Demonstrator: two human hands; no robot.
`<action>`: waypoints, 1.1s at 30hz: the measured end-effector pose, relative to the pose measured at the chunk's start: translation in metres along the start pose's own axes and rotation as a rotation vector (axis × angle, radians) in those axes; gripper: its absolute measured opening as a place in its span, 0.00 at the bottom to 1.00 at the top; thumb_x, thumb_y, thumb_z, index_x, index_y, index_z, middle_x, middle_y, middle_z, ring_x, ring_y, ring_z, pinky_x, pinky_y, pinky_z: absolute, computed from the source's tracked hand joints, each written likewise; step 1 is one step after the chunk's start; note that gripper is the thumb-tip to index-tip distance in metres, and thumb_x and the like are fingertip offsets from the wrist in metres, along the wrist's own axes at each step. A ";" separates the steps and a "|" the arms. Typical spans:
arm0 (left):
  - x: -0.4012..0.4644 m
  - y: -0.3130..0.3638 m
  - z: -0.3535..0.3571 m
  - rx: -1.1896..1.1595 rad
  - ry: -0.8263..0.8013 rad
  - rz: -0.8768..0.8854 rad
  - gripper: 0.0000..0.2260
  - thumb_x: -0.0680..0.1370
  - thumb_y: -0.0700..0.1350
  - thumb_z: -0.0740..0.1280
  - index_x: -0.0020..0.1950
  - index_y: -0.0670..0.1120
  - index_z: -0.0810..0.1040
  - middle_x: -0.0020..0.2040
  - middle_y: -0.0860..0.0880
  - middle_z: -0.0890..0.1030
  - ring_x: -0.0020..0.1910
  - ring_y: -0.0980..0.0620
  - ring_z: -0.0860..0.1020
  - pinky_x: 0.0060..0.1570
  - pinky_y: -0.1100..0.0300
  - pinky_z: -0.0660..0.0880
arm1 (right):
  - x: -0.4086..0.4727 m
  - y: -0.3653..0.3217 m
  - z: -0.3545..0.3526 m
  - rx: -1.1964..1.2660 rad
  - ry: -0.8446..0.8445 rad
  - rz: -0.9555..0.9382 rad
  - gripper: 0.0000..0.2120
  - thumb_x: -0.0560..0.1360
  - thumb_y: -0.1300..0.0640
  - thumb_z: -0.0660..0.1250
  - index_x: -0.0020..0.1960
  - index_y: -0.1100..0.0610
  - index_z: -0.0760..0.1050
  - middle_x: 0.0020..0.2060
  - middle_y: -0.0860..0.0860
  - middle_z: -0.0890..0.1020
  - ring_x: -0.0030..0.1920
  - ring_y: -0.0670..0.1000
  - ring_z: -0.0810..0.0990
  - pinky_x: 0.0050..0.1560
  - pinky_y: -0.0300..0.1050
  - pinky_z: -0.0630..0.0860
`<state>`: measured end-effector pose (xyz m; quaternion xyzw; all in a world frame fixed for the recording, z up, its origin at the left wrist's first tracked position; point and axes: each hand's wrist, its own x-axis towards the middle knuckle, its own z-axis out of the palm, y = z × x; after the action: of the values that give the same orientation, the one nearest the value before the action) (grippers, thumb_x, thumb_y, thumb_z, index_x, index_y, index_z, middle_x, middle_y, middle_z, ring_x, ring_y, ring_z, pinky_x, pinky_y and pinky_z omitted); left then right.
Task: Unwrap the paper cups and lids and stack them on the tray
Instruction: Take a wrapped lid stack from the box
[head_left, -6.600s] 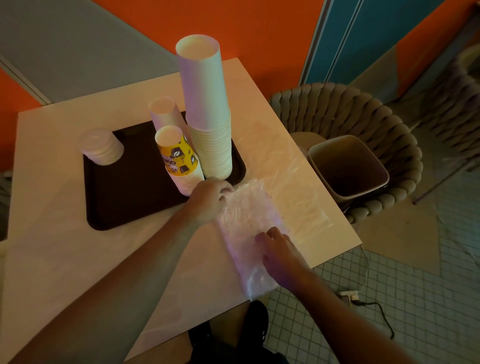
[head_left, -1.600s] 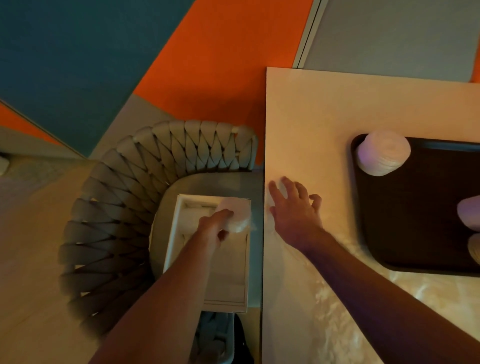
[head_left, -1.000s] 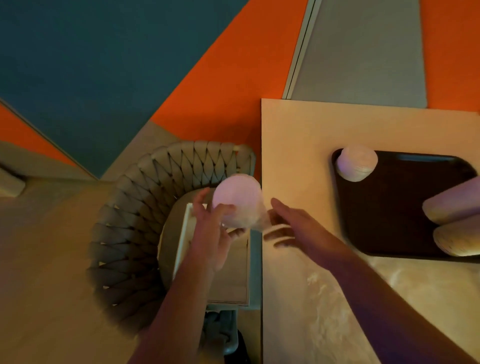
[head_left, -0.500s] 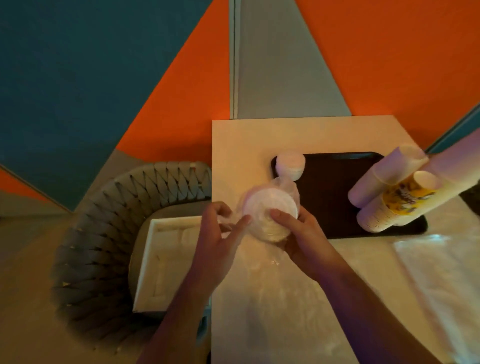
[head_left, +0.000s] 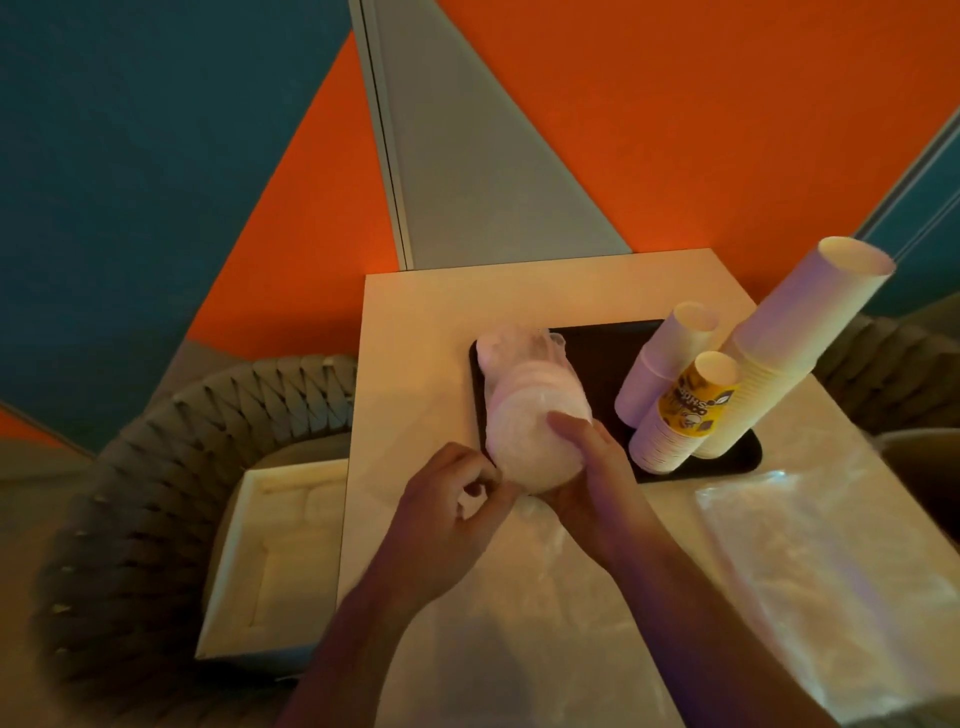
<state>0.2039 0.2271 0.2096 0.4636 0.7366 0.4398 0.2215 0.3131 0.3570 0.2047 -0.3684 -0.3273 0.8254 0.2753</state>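
Two hands meet at the centre of the frame over a wrapped sleeve of lids. The right hand has its fingers and thumb curled round the near end of the sleeve, holding it tilted, with its far end over the left edge of the tray. The left hand is curled tight, thumb and fingertips pinching what looks like the loose plastic at the sleeve's near end; the exact hold is too small to make out.

Three cup stacks stand at the right of the tray: a tall plain stack, a shorter plain one and a printed yellow one, all crowded together. An empty wrapper lies flat on the bench at lower right. A box sits on a woven chair at lower left.

The likely step is tearing or peeling the plastic off the lids. The risks as I judge them:
- If the wrap gives suddenly, loose lids could spill across the bench or off its left edge.
- A sharp pull to the right could swing the sleeve or an elbow into the cup stacks, and the tall one looks easiest to topple.
- Squeezing hard to hold the sleeve could dent thin lids.
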 end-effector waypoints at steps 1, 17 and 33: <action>0.001 0.004 0.000 -0.009 0.002 -0.053 0.07 0.78 0.52 0.71 0.41 0.55 0.78 0.45 0.58 0.77 0.47 0.57 0.77 0.43 0.67 0.72 | 0.000 -0.003 -0.004 -0.022 -0.024 -0.005 0.37 0.63 0.51 0.77 0.70 0.58 0.72 0.64 0.64 0.79 0.59 0.64 0.82 0.46 0.57 0.81; 0.040 0.032 0.016 -0.848 0.239 -0.394 0.26 0.71 0.43 0.76 0.66 0.53 0.72 0.62 0.49 0.78 0.60 0.48 0.78 0.50 0.49 0.82 | -0.008 -0.030 -0.024 -0.184 -0.216 -0.010 0.26 0.72 0.53 0.77 0.65 0.63 0.75 0.54 0.59 0.84 0.54 0.56 0.84 0.55 0.54 0.81; 0.040 0.017 0.002 -1.253 0.044 -0.368 0.33 0.67 0.50 0.76 0.71 0.47 0.73 0.63 0.41 0.78 0.61 0.43 0.78 0.48 0.49 0.81 | -0.009 -0.035 -0.024 -0.092 -0.309 -0.070 0.10 0.75 0.73 0.64 0.49 0.60 0.75 0.41 0.58 0.82 0.39 0.53 0.83 0.37 0.46 0.82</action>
<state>0.1946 0.2656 0.2260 0.1042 0.4125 0.7500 0.5064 0.3449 0.3815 0.2221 -0.2378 -0.4156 0.8463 0.2333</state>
